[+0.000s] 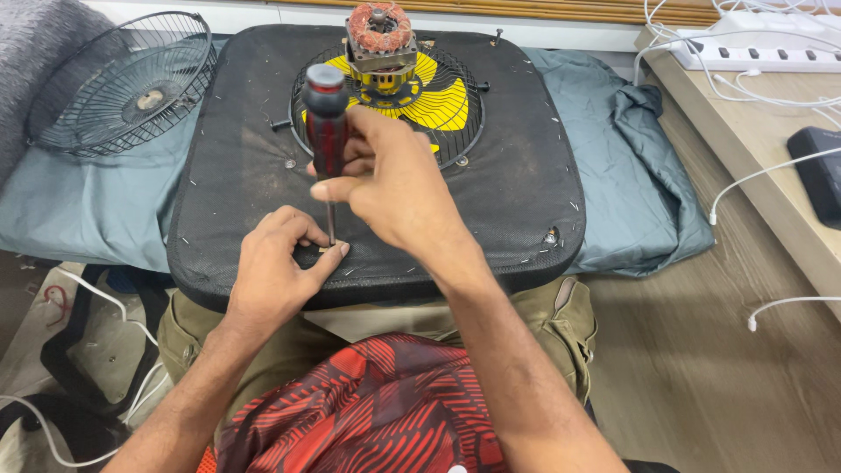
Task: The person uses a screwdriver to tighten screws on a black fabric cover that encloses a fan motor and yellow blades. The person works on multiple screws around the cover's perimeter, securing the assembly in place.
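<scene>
You are standing the screwdriver (328, 131) upright on the near edge of the black pad (517, 188), its tip down on a small part that your fingers mostly hide — too small to tell what kind. Your right hand (394, 188) is wrapping closed around the red-and-black handle; the thin steel shaft is showing below the fist. Your left hand (276, 271) is pinching shut around the spot where the tip is landing, thumb and forefinger steadying the part. The tool is looking stiff and light, the ribbed handle being the place to hold; the shaft would likely slip if the pinch were loosening. The part seems tiny and easy to lose on the dusty fabric.

Beyond your hands, a yellow fan blade (442, 101) is lying inside its wire guard, a motor with copper windings (378, 39) standing on it. A second wire guard (123, 83) is resting at the left on a grey-green cloth (631, 166). White cables and a power strip (758, 48) are lying on the wooden bench to the right.
</scene>
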